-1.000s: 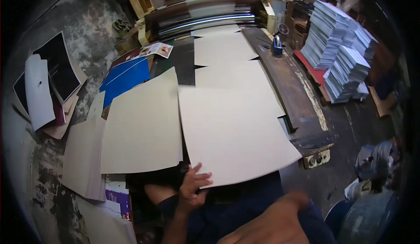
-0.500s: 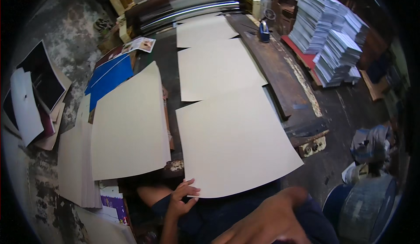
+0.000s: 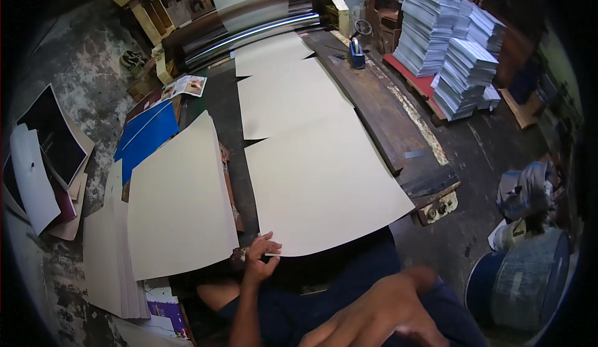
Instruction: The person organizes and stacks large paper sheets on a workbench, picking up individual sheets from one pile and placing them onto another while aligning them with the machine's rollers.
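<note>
A large cream sheet of board point(image 3: 324, 191) lies nearest me on the long machine bed. Its near left corner is between the fingers and thumb of my left hand point(image 3: 263, 257). Beyond it, more cream sheets point(image 3: 293, 92) form an overlapping row that reaches the shiny metal roller point(image 3: 255, 36) at the far end. My right hand point(image 3: 380, 313) is raised close to the camera, away from the sheets. Its fingertips run toward the lower edge, so whether it holds anything is hidden. To the left stands a thick stack of similar cream sheets point(image 3: 180, 204).
A rusty metal bar point(image 3: 367, 123) runs along the bed's right side, with a blue tape dispenser point(image 3: 356, 53) beyond. Piled white paper point(image 3: 430, 29) stands at far right. A wrapped roll point(image 3: 529, 278) is at lower right. Blue sheets point(image 3: 149, 132) and dark prints point(image 3: 59, 135) lie left.
The row of cream sheets has moved away from me toward the roller, and my left hand has gone forward with the near corner. The view has shifted slightly. My right hand stays raised.
</note>
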`<state>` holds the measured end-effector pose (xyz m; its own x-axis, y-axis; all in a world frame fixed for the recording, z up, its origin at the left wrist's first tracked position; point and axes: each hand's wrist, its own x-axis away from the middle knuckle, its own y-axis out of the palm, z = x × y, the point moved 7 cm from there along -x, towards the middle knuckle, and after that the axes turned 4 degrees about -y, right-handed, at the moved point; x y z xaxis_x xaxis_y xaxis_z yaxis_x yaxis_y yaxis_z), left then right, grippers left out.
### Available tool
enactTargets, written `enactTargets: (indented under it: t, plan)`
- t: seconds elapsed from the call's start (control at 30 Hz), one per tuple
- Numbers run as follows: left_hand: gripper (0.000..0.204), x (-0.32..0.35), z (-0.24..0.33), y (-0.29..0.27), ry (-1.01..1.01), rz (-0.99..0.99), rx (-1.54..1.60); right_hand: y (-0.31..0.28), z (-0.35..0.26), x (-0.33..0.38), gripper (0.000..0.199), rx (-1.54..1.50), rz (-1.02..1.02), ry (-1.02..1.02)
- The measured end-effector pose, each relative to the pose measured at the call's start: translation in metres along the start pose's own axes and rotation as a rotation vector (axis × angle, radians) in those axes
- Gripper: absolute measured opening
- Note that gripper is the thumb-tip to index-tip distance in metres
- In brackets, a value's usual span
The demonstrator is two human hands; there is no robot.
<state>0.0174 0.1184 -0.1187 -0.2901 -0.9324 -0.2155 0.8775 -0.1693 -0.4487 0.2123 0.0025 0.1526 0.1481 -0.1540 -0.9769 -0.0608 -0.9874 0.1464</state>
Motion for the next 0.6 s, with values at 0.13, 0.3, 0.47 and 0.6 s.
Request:
enactTargets:
  t: [0.13, 0.3, 0.47, 0.6]
  plan:
    - [0.011, -0.020, -0.015, -0.002, 0.025, 0.069, -0.006, -0.012, -0.016, -0.027, 0.118, -0.021, -0.025, 0.080]
    - [0.011, -0.035, -0.038, -0.010, -0.012, 0.165, -0.023, -0.010, -0.001, -0.039, 0.114, -0.058, 0.002, 0.072]
    - [0.043, -0.065, -0.048, 0.001, -0.040, 0.194, -0.037, -0.015, -0.004, -0.040, 0.109, -0.029, -0.022, 0.222]
    - [0.066, -0.057, -0.035, -0.005, -0.195, 0.320, -0.483, -0.028, -0.006, -0.030, 0.099, 0.013, 0.018, 0.247]
